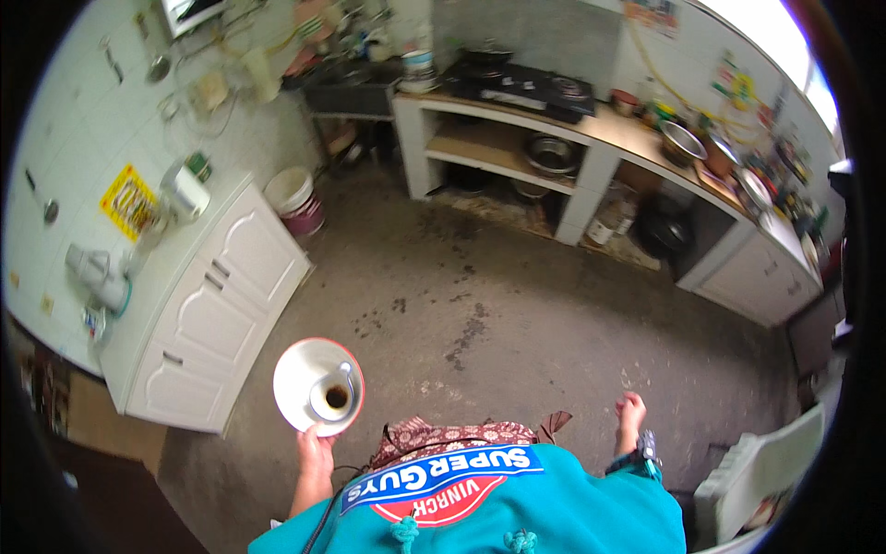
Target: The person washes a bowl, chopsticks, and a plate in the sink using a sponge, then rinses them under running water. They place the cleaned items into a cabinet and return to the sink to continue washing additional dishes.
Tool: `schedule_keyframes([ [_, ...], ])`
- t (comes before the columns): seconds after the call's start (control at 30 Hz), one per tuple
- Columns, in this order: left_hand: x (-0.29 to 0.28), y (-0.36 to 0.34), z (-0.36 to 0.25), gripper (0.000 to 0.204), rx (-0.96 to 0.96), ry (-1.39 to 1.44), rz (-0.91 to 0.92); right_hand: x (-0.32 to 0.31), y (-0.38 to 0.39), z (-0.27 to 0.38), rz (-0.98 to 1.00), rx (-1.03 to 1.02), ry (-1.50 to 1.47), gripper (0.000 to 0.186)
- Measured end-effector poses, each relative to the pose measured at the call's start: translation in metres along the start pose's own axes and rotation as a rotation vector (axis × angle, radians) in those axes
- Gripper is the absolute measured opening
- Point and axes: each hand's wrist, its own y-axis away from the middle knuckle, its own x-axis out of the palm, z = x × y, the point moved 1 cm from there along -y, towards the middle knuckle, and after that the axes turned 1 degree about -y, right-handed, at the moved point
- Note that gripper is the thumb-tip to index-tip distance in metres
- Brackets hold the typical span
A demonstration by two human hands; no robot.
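Observation:
My left hand (317, 445) grips the near edge of a white basin (293, 380) with a red rim, holding it out to the left above the floor. Inside the basin sits a small white bowl (321, 399) with dark brown liquid at its bottom. A pale spoon-like handle (345, 368) shows at the small bowl's far edge; its exact kind is unclear. My right hand (630, 409) hangs out to the right over the floor, its fingers loosely curled and nothing visible in them.
White cabinets (208, 319) stand along the left wall. A bucket (293, 194) is on the floor near the sink (351, 97). Ahead, a counter carries a gas stove (521, 90) and a metal bowl (683, 143). A pale plastic chair-like thing (761, 462) is at lower right. Dark wet spots mark the floor (471, 332).

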Motion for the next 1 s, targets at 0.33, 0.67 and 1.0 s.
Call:
schedule_keyframes([
  [0.33,0.021,-0.193,-0.047,0.042,0.038,0.092,-0.189,0.434,0.009,0.197,0.866,-0.432,0.080,0.011],
  [0.67,0.114,-0.432,-0.146,0.045,-0.082,0.184,-0.113,0.473,-0.027,0.186,0.555,0.080,0.414,0.014],
  [1.0,0.218,-0.649,-0.204,0.054,-0.065,0.095,0.014,0.870,-0.009,0.375,1.035,-0.650,0.409,0.014],
])
